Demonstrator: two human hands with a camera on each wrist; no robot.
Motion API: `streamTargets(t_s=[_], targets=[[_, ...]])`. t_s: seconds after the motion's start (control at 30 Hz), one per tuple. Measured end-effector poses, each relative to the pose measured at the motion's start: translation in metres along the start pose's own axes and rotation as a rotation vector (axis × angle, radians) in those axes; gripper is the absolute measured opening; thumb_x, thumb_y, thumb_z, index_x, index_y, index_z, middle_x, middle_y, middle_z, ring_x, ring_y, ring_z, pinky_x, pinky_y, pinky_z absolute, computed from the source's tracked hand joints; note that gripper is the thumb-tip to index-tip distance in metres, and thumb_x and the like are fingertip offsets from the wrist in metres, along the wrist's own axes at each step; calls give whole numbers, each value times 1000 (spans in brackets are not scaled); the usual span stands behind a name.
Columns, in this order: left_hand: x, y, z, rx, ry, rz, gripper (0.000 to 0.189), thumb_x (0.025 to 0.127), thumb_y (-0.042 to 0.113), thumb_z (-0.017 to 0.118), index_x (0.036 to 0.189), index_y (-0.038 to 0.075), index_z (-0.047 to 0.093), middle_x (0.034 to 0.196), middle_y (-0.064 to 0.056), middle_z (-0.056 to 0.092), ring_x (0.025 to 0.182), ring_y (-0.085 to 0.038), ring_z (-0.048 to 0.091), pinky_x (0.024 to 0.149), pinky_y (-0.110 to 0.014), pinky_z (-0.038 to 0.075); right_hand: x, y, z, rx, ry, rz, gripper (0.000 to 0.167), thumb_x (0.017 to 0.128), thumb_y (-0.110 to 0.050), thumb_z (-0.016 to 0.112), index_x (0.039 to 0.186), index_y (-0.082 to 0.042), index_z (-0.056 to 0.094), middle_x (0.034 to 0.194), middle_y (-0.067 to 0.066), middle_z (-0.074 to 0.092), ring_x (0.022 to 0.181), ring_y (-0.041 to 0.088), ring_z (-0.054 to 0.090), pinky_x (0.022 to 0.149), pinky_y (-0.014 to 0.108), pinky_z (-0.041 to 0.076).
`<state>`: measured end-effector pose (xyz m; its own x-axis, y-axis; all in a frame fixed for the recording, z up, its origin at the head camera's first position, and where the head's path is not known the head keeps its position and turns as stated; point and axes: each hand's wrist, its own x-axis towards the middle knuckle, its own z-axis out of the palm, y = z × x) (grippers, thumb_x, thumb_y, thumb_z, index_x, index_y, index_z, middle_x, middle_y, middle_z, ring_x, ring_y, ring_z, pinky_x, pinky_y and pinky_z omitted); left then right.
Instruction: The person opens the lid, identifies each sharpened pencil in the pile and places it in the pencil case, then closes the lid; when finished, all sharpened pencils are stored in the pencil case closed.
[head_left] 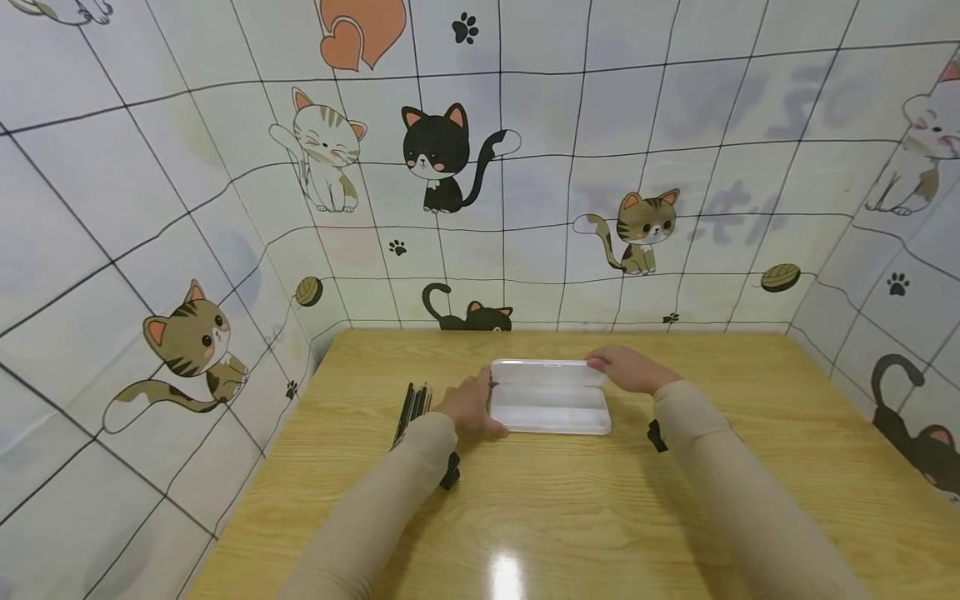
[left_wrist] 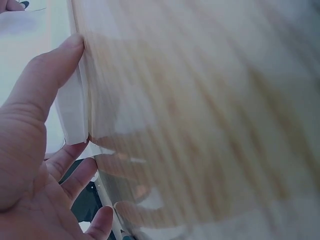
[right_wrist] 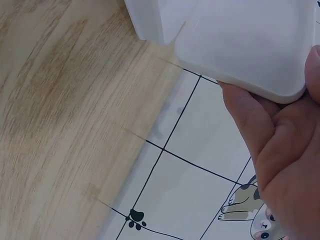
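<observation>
1 open white case [head_left: 550,419] mid-desk [head_left: 570,517]: L hand [head_left: 469,407] grips its left end, thumb nr the front corner, R hand [head_left: 636,369] pinches its lid's [head_left: 542,372] far right corner, both arms reaching fwd. Several pencils [head_left: 412,408] (exact no. unclear, partly hidden) lie left of case; 1 cat-print backdrop [head_left: 540,250] behind it, faint lettering [head_left: 738,212] illegible.

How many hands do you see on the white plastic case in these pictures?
2. The left hand holds the left end of the white plastic case; the right hand holds its open lid at the right end. No other hand shows.
</observation>
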<state>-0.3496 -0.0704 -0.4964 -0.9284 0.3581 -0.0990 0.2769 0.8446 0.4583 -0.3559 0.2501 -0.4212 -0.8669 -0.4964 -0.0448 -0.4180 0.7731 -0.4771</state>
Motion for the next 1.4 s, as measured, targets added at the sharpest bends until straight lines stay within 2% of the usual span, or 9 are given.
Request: streamTargets(t_s=[0.2,0.43,0.63,0.73,1.2,1.4], targets=[[3,-4,4,17,4,-6,131,66,52,93,161,12,13,148,-7,51,135,-27,47,112,-56,31,7,3,-3,92,5,69,47,112,-27,37,136,9,55,137,30,55,132,51,46,108,63,36],[5,-9,5,-7,9,8,126,65,52,94,159,12,19,145,-1,53,133,-25,48,111,-58,32,18,12,-2,198,3,161,58,111,-39,35,143,8,50,142,30,51,134,50,45,109,63,36],[5,-9,4,5,14,7,130,65,52,94,160,12,15,144,2,53,131,-22,49,112,-57,32,27,16,-3,327,29,152,45,112,-29,36,127,6,60,127,24,60,121,41,57,102,57,46],[5,-7,2,-5,13,2,130,65,51,94,160,12,15,144,1,53,132,-24,48,113,-56,31,31,19,-3,384,47,157,43,112,-25,37,126,7,61,125,23,61,119,38,58,102,54,48],[2,1,-5,-17,-5,-9,130,66,48,95,161,13,13,145,2,53,133,-22,48,113,-52,30,46,21,-2,503,50,223,49,113,-22,33,142,15,46,134,32,54,119,39,58,99,53,50],[1,2,-7,-17,-11,-19,130,65,47,95,161,14,13,144,2,53,134,-21,46,114,-51,29,50,23,-1,527,48,241,50,113,-24,33,143,15,45,132,31,55,117,36,59,100,53,49]])
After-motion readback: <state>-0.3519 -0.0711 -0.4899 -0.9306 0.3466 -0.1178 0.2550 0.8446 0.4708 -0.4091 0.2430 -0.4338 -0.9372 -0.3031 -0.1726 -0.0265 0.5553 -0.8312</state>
